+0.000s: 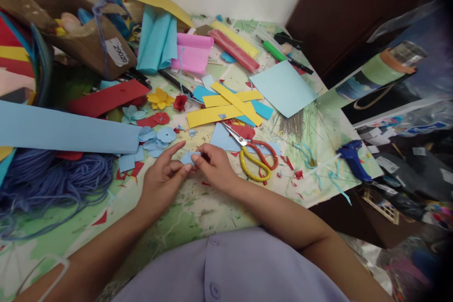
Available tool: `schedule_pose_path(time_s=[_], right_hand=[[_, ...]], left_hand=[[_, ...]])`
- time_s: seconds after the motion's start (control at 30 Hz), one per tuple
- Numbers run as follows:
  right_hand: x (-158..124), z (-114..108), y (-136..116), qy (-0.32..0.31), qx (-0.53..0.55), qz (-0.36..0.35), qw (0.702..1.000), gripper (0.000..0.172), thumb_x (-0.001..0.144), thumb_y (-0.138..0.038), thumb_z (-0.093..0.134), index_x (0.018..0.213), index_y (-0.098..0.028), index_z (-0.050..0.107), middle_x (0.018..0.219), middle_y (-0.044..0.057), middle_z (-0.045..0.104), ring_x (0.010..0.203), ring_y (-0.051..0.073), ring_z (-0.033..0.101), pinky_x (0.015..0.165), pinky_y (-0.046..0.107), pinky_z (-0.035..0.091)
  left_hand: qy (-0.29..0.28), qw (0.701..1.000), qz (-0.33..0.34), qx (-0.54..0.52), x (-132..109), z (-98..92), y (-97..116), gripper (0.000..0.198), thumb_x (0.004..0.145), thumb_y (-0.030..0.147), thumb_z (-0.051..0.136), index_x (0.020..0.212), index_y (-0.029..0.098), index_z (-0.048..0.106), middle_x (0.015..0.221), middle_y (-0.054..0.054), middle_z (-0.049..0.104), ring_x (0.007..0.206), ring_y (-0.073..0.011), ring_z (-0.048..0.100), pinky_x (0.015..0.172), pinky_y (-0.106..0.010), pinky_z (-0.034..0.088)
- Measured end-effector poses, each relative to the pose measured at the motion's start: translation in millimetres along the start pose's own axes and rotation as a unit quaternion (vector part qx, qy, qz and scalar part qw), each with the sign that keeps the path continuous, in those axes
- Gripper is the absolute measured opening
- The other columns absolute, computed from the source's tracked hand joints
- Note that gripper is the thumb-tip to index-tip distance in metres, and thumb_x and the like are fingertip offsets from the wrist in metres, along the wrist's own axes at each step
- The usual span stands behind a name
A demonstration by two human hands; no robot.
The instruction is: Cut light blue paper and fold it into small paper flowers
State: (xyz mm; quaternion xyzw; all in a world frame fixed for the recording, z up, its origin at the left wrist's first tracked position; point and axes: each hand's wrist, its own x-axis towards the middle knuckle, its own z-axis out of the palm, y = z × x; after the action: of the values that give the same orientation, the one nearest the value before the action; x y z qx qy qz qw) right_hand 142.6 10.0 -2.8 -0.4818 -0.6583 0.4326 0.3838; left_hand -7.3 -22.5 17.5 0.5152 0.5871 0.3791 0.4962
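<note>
A small piece of light blue paper (191, 157) is pinched between my two hands over the middle of the table. My left hand (165, 170) grips its left side with thumb and fingers, the index finger raised. On the other side my right hand (214, 164) holds it between thumb and index finger. Scissors (253, 151) with one red and one yellow handle lie just right of my right hand, blades slightly apart. Cut light blue paper flowers (164, 136) and small blue paper squares (130, 161) lie to the left of my left hand.
Yellow paper strips (226, 106) cross blue ones beyond my hands. A light blue sheet (285, 87) and a blue glue gun (355, 160) are at the right. Purple yarn (63, 184) and a long blue strip (71, 127) cover the left. A bottle (375, 73) stands at the far right.
</note>
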Motion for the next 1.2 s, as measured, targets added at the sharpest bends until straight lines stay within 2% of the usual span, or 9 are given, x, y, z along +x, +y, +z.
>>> schedule_pose_path(time_s=[0.13, 0.23, 0.33, 0.47, 0.57, 0.67, 0.83, 1.03, 1.2], right_hand=[[1, -2, 0, -0.037, 0.070, 0.028, 0.996, 0.014, 0.082, -0.031, 0.056, 0.086, -0.017, 0.057, 0.070, -0.002, 0.056, 0.061, 0.011, 0.051, 0.060, 0.023, 0.039], [0, -1, 1, -0.044, 0.126, 0.058, 0.989, 0.015, 0.082, -0.031, 0.054, 0.078, -0.017, 0.057, 0.068, -0.002, 0.057, 0.063, 0.011, 0.055, 0.061, 0.023, 0.042], [0, -1, 1, -0.023, 0.115, 0.062, 0.991, 0.016, 0.083, -0.030, 0.054, 0.072, -0.018, 0.055, 0.064, -0.003, 0.055, 0.064, 0.011, 0.054, 0.062, 0.022, 0.041], [0, -2, -1, 0.005, 0.060, 0.006, 0.998, 0.015, 0.083, -0.028, 0.054, 0.072, -0.018, 0.056, 0.066, -0.002, 0.056, 0.066, 0.011, 0.052, 0.064, 0.023, 0.040], [-1, -5, -3, 0.013, 0.037, -0.026, 0.999, 0.016, 0.084, -0.030, 0.054, 0.074, -0.018, 0.057, 0.069, -0.001, 0.056, 0.066, 0.011, 0.050, 0.063, 0.022, 0.038], [-2, -8, -4, -0.007, 0.008, -0.023, 1.000, 0.022, 0.084, -0.036, 0.054, 0.071, -0.018, 0.054, 0.063, -0.003, 0.050, 0.059, 0.010, 0.044, 0.056, 0.022, 0.033], [0, -7, -2, -0.030, -0.008, -0.013, 0.999, 0.040, 0.083, -0.035, 0.051, 0.051, -0.019, 0.034, 0.049, -0.006, 0.030, 0.050, 0.008, 0.031, 0.049, 0.022, 0.023], [-1, -1, -5, -0.020, 0.047, 0.041, 0.998, 0.038, 0.081, -0.036, 0.050, 0.050, -0.019, 0.036, 0.048, -0.006, 0.032, 0.050, 0.007, 0.031, 0.049, 0.022, 0.025], [-1, -6, -4, 0.026, 0.024, 0.028, 0.999, 0.039, 0.081, -0.036, 0.052, 0.051, -0.019, 0.033, 0.049, -0.006, 0.029, 0.051, 0.008, 0.030, 0.050, 0.022, 0.023]], left_hand=[[-0.015, 1.000, 0.004, -0.018, -1, -0.1, -2, 0.069, 0.078, 0.033, 0.065, 0.141, 0.023, 0.037, 0.065, 0.002, 0.067, 0.072, -0.0180, 0.067, 0.066, -0.027, 0.048], [-0.023, 1.000, -0.006, -0.018, -1, 1.6, 0, 0.071, 0.078, 0.034, 0.065, 0.141, 0.022, 0.036, 0.065, 0.002, 0.068, 0.073, -0.0188, 0.068, 0.068, -0.029, 0.050], [-0.017, 0.999, -0.029, -0.019, 1, 3.6, 2, 0.066, 0.076, 0.034, 0.065, 0.136, 0.020, 0.041, 0.066, 0.002, 0.070, 0.072, -0.0192, 0.069, 0.070, -0.030, 0.051], [-0.025, 0.999, -0.024, 0.000, 4, 3.8, -3, 0.025, 0.075, 0.037, 0.065, 0.094, 0.021, 0.063, 0.069, -0.001, 0.071, 0.069, -0.0192, 0.068, 0.066, -0.029, 0.051], [-0.040, 0.999, 0.000, 0.013, 4, 2.0, -5, 0.018, 0.078, 0.037, 0.063, 0.071, 0.021, 0.063, 0.070, -0.002, 0.071, 0.066, -0.0175, 0.065, 0.063, -0.028, 0.050], [-0.031, 0.999, 0.002, -0.012, 3, 0.3, -4, 0.018, 0.079, 0.036, 0.062, 0.068, 0.021, 0.063, 0.066, -0.001, 0.069, 0.062, -0.0160, 0.063, 0.061, -0.026, 0.049], [-0.038, 0.996, -0.026, -0.072, 5, 0.4, -8, 0.017, 0.078, 0.034, 0.065, 0.068, 0.020, 0.061, 0.066, 0.000, 0.069, 0.061, -0.0144, 0.062, 0.062, -0.025, 0.048], [-0.045, 0.994, -0.026, -0.094, 6, 3.4, -9, 0.017, 0.080, 0.034, 0.062, 0.070, 0.020, 0.063, 0.068, -0.002, 0.069, 0.062, -0.0146, 0.061, 0.063, -0.026, 0.048], [-0.026, 0.997, -0.030, -0.071, 6, -1.0, -6, 0.017, 0.078, 0.033, 0.063, 0.067, 0.020, 0.062, 0.063, -0.001, 0.068, 0.057, -0.0139, 0.059, 0.059, -0.025, 0.047]])
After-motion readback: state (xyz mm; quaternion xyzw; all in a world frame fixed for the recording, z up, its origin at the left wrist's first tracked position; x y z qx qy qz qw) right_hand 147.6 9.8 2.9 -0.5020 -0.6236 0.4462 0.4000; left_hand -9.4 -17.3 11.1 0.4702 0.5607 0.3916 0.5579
